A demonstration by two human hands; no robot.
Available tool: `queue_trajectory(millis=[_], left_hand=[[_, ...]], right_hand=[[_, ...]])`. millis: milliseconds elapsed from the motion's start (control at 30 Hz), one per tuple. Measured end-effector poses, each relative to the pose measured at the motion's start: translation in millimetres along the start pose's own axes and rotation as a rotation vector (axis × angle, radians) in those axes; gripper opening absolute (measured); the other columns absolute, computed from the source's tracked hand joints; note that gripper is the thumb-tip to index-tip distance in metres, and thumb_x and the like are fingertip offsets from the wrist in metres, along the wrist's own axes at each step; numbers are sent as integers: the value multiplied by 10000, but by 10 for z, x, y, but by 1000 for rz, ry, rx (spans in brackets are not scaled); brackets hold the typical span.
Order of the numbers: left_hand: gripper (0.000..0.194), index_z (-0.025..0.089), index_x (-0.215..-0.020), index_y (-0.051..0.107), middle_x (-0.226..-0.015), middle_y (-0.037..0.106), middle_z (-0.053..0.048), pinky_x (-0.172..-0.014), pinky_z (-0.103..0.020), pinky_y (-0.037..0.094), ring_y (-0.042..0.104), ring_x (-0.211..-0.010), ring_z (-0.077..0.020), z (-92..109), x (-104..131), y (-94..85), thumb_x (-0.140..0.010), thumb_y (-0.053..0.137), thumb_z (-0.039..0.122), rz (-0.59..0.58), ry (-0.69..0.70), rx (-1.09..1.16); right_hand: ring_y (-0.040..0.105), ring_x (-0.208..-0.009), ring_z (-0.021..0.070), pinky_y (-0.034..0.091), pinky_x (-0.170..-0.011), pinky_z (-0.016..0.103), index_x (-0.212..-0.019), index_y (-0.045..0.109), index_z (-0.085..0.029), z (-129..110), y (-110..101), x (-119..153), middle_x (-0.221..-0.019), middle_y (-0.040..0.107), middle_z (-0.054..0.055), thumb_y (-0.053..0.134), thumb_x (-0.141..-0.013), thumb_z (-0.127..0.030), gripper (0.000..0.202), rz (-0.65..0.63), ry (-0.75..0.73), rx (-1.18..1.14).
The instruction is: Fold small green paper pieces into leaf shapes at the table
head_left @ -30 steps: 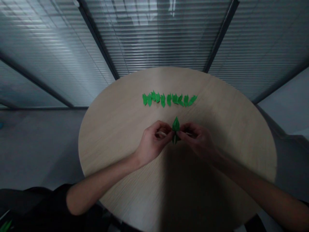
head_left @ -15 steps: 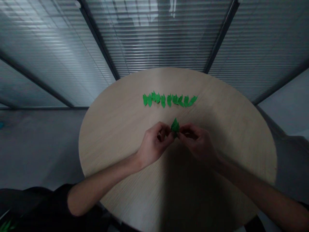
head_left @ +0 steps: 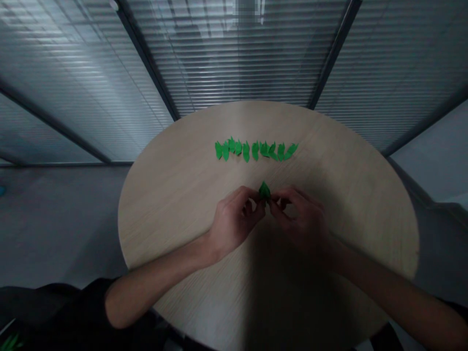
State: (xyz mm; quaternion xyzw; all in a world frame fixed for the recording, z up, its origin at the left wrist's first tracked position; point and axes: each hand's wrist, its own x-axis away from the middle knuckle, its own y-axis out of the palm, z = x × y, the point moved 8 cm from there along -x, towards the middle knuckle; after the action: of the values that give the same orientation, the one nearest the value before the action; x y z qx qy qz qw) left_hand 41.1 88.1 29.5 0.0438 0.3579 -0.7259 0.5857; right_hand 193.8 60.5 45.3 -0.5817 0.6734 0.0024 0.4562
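Observation:
A small folded piece of green paper (head_left: 264, 189) is pinched between my two hands, above the middle of the table. My left hand (head_left: 236, 217) grips its left side with thumb and fingers. On the other side, my right hand (head_left: 302, 217) closes thumb and fingertips on it. The piece's lower part is hidden by the fingertips. Beyond the hands, several green folded paper pieces (head_left: 246, 151) shaped like leaves lie in a row, some touching or overlapping their neighbours.
The round wooden table (head_left: 164, 204) carries the row of green pieces. Glass partitions with blinds (head_left: 241, 73) and dark frames stand just behind its far edge. Grey floor (head_left: 73, 209) shows at the left. A dark shadow falls over the table's near part.
The green paper piece has turned a little and now shows a narrower, folded shape. My fingers have shifted slightly on it. The row has stayed as it was.

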Motion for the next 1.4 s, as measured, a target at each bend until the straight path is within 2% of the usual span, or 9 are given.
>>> queue_trajectory(millis=[200, 367, 500, 700, 967, 1100, 1167, 1233, 1400], left_hand=[[91, 176, -879, 643, -711, 648, 5, -569, -242, 495, 598, -614, -117, -115, 24, 19, -904, 700, 242, -2, -185, 78], [165, 183, -829, 603, -614, 624, 15, -488, -211, 461, 612, -540, -115, -187, 30, 85, -926, 679, 292, -16, -354, 280], [156, 167, -872, 632, -637, 655, 5, -481, -194, 478, 682, -564, -131, -208, 21, 141, -930, 669, 307, -36, -436, 410], [186, 138, -948, 672, -756, 703, -29, -581, -214, 566, 709, -643, -133, -160, -23, 146, -936, 686, 323, -26, -408, 488], [303, 175, -872, 578, -739, 703, -24, -621, -265, 618, 717, -659, -151, -204, -74, 184, -962, 673, 448, -66, -412, 650], [302, 187, -869, 563, -733, 705, -26, -636, -267, 622, 709, -666, -147, -132, -90, 164, -975, 656, 454, -96, -391, 673], [290, 187, -879, 568, -745, 706, -29, -639, -265, 622, 706, -673, -145, -94, -86, 164, -986, 646, 445, -114, -371, 684], [282, 186, -880, 570, -750, 701, -29, -634, -260, 617, 701, -671, -143, -73, -77, 176, -993, 639, 436, -135, -358, 692], [249, 179, -887, 577, -786, 688, -30, -633, -251, 607, 686, -668, -132, -71, -66, 211, -1005, 625, 393, -178, -339, 680]], right_hand=[[708, -777, 180, 581, -719, 317, -1041, 689, -251, -98, 0, 14, -900, 750, 33, 630, -988, -164, 118, 20, -126, 67], [747, -891, 200, 617, -823, 335, -1165, 713, -257, -155, 10, 44, -989, 782, 47, 624, -996, -136, 226, 4, -228, 102], [748, -902, 195, 618, -812, 323, -1252, 703, -252, -156, 15, 70, -1040, 779, 60, 610, -1009, -131, 287, -10, -266, 151], [742, -900, 201, 608, -754, 323, -1332, 674, -225, -93, 65, 99, -1082, 751, 81, 577, -1031, -156, 324, -65, -269, 258], [695, -852, 192, 589, -702, 319, -1390, 633, -220, -108, 81, 137, -1028, 703, 80, 547, -1046, -174, 358, -114, -297, 231], [641, -748, 150, 581, -656, 296, -1277, 668, -267, -102, -31, 84, -1015, 664, 54, 573, -1028, -161, 286, -42, -236, 76], [582, -666, 125, 569, -611, 287, -1156, 670, -269, -57, -134, 45, -1004, 644, 37, 635, -995, -176, 189, 50, -139, -17], [588, -681, 123, 584, -613, 285, -1086, 635, -261, 2, -191, 20, -1022, 634, 31, 695, -951, -201, 159, 105, -30, -134], [724, -887, 165, 667, -759, 326, -1029, 621, -245, -1, -98, -13, -1114, 682, 50, 741, -911, -225, 169, 10, 53, -373]])
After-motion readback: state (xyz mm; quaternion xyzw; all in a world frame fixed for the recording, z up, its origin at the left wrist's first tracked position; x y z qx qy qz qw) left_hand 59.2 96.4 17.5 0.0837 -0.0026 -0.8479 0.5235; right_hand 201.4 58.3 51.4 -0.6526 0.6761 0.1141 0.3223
